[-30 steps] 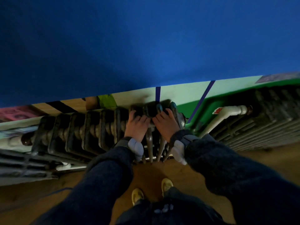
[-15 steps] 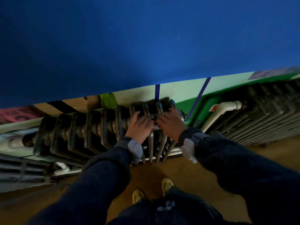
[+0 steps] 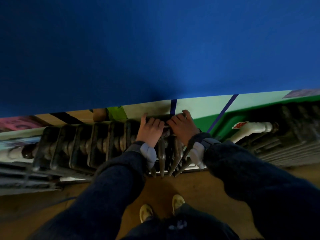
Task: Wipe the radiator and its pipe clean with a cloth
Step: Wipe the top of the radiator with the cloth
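Now both hands sit further toward the wall (image 3: 155, 49) than a second ago, on the far top edge of the cast-iron radiator (image 3: 83, 144), at its 3 o'clock end. The left hand (image 3: 149, 132) and right hand (image 3: 181, 127) touch, fingers bent over the sections; whether they pinch a cloth I cannot tell. The white pipe (image 3: 251, 131) lies at 3 o'clock, probably still unwiped.

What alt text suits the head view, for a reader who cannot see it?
Seen from above, a person's left hand and right hand rest side by side on top of a dark ribbed radiator below a blue wall. A white pipe runs to its right.
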